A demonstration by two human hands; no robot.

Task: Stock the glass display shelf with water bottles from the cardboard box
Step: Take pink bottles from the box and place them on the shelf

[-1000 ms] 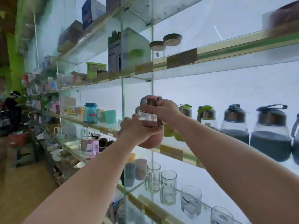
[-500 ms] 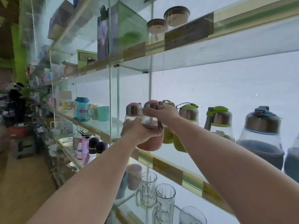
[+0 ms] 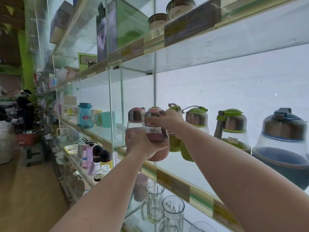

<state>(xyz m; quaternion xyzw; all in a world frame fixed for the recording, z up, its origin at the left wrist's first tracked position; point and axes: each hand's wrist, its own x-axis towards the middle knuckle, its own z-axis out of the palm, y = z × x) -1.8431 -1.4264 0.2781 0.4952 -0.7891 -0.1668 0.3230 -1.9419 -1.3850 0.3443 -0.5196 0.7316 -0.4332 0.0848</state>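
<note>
Both my hands grip one pink water bottle at the front edge of the glass shelf.

My right hand (image 3: 168, 120) has its fingers (image 3: 151, 120) closed over the brushed-metal cap of the pink bottle (image 3: 154, 137); my left hand (image 3: 143, 145) wraps the rounded body from below and the side. The bottle is clear plastic above and matte pink at its bulbous base, and it sits at or just above the glass shelf (image 3: 184, 166); I cannot tell whether it has touched down. Just beside it on the left stands a second pink bottle (image 3: 136, 120). To the right a row of green bottles (image 3: 231, 129) runs to a large blue bottle (image 3: 282, 143). I judge stocking well along. The cardboard box is out of view, so what remains is unknown.
</note>
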